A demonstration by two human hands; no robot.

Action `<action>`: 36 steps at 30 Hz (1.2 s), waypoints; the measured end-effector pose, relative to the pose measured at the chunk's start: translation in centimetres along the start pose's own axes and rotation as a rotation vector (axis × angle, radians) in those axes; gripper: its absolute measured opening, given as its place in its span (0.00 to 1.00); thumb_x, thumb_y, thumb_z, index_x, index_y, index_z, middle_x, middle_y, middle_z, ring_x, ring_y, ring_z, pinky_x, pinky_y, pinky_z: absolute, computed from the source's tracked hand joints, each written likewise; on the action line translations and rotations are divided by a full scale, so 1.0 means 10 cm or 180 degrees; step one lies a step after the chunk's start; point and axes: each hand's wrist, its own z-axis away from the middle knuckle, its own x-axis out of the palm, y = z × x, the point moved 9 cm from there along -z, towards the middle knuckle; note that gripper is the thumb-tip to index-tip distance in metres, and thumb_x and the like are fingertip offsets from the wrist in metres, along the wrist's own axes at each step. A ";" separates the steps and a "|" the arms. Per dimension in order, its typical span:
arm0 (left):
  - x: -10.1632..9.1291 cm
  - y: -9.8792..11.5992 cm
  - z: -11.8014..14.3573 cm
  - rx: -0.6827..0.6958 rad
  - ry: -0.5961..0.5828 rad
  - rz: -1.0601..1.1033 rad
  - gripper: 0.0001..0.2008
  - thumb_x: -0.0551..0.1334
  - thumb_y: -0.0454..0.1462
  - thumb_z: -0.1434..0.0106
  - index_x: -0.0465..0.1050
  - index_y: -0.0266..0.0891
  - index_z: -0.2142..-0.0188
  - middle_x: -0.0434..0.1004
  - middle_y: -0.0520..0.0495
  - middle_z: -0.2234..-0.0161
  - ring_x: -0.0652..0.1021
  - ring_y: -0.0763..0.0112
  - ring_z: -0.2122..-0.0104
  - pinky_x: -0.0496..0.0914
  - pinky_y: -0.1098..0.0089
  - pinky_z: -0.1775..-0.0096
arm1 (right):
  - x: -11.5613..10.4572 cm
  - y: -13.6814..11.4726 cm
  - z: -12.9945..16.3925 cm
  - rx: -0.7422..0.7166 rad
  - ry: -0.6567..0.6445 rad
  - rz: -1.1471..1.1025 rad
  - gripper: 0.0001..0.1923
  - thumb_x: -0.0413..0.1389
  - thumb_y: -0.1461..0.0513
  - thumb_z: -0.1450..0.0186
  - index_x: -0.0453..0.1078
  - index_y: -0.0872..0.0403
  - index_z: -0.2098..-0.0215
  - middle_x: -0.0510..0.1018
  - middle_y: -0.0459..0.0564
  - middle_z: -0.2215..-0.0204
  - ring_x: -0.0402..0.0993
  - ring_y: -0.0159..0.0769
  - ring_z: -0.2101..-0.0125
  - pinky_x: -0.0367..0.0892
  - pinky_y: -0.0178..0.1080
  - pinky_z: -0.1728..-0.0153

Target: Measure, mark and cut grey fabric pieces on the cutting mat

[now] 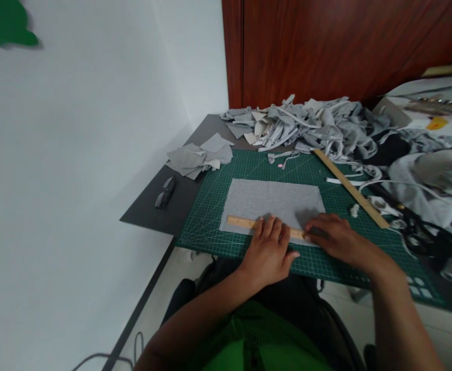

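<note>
A light grey rectangular piece of fabric [276, 197] lies flat on the green cutting mat [210, 206]. Along its near edge runs a short wooden ruler [239, 221]. My left hand [268, 250] presses on the ruler's middle, fingers stretched out and thumb apart. At the ruler's right end my right hand [336, 238] rests with its fingers curled together; whatever they may pinch is hidden or too small to name.
Grey fabric scraps [303, 123] are heaped at the back, with flat pieces [198, 154] at the left. Glasses [166, 192] lie on the dark table. To the right are a longer wooden ruler [351, 188], black scissors [430, 234] and more cloth [427, 175].
</note>
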 end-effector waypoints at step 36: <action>-0.14 -0.21 -0.05 -0.0615 0.0416 -0.0012 0.08 0.66 0.41 0.28 0.75 0.38 0.59 0.76 0.44 0.58 0.75 0.54 0.52 0.72 0.53 0.48 | -0.01 -0.10 -0.09 -0.0710 0.0472 -0.0345 0.15 0.55 0.50 0.26 0.77 0.47 0.49 0.81 0.55 0.56 0.76 0.54 0.50 0.70 0.58 0.46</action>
